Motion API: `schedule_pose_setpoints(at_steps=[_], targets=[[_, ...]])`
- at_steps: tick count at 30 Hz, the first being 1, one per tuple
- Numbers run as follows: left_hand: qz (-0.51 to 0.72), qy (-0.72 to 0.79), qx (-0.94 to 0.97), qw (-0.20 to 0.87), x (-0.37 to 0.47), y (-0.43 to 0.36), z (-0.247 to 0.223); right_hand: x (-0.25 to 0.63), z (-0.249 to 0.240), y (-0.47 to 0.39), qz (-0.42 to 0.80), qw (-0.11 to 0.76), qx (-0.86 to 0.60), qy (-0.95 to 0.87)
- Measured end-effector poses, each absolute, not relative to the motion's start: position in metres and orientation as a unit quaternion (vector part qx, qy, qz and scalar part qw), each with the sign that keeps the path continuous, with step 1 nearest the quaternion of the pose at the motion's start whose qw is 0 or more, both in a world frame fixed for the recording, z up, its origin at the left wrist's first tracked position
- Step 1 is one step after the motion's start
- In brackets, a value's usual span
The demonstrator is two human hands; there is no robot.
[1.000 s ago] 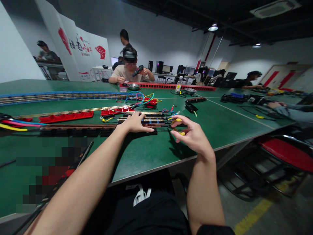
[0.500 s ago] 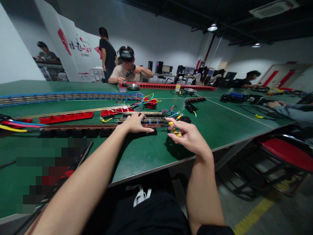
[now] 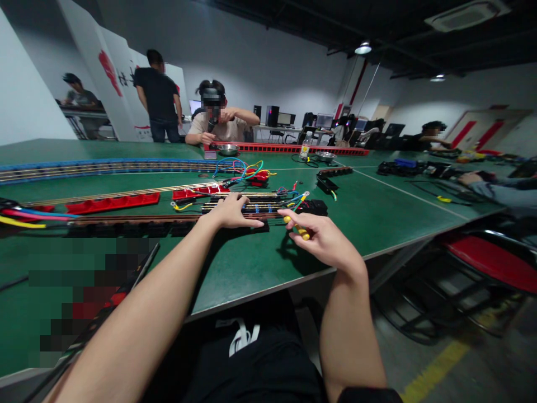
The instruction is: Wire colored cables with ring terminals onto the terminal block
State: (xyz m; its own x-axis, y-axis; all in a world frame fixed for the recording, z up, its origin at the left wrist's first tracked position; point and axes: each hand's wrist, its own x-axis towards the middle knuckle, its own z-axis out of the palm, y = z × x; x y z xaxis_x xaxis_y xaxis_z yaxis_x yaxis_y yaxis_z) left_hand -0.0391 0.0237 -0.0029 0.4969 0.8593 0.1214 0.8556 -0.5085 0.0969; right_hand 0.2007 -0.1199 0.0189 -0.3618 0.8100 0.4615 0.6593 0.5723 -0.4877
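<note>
Table (image 3: 243, 271), green, bearing most items below. Co-worker (image 3: 239, 127), seated at its far edge. Blue strip (image 3: 104, 169), long, laid at left beyond the work. Red strip (image 3: 289, 149), long, laid farther off. Copper rail (image 3: 126, 221), on black supports, set along the near side, running left to right. Red troughs (image 3: 113, 203), two main pieces, behind the rail. Rail pack (image 3: 268, 207), black with gold rods and blue clips, just beyond the copper rail's right part. Long axis left to right; directly left of the right hand, right end toward it; nearer to the left hand, partly under it.

Left hand (image 3: 230, 212): palm down on the pack, fingers spread, thumb well apart, nothing gripped. Right hand (image 3: 325, 238): just right of the pack, fingers and thumb closed around yellow pliers. Bottle (image 3: 307, 146) and bowl (image 3: 229, 149), near the red strip. Pliers (image 3: 300, 230): at the right hand's fingertips, on its left side; handles close together, slanting down to the right; nose leftward, contact with rail or pack impossible to tell. Ring terminal (image 3: 306, 194), on a yellow wire, just above the right hand.
</note>
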Motion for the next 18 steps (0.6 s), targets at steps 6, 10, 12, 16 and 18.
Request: schedule_pose_setpoints(at_steps=[6, 10, 12, 16, 18], targets=[[0.068, 0.505, 0.861, 0.012, -0.0391, 0.0227, -0.0026, 0.1986, 0.0215, -0.1229, 0.096, 0.313, -0.459, -0.826], [0.067, 0.502, 0.862, 0.016, -0.0389, 0.0211, -0.0004, 0.1978, 0.0216, -0.1236, 0.087, 0.291, -0.464, -0.832], [0.067, 0.502, 0.862, 0.016, -0.0389, 0.0209, -0.0001, 0.1974, 0.0221, -0.1243, 0.085, 0.285, -0.465, -0.834], [0.067, 0.503, 0.862, 0.015, -0.0389, 0.0211, -0.0006, 0.1959, 0.0242, -0.1257, 0.08, 0.269, -0.472, -0.836], [0.068, 0.503, 0.862, 0.013, -0.039, 0.0213, -0.0009, 0.1949, 0.0252, -0.1266, 0.076, 0.262, -0.473, -0.838]])
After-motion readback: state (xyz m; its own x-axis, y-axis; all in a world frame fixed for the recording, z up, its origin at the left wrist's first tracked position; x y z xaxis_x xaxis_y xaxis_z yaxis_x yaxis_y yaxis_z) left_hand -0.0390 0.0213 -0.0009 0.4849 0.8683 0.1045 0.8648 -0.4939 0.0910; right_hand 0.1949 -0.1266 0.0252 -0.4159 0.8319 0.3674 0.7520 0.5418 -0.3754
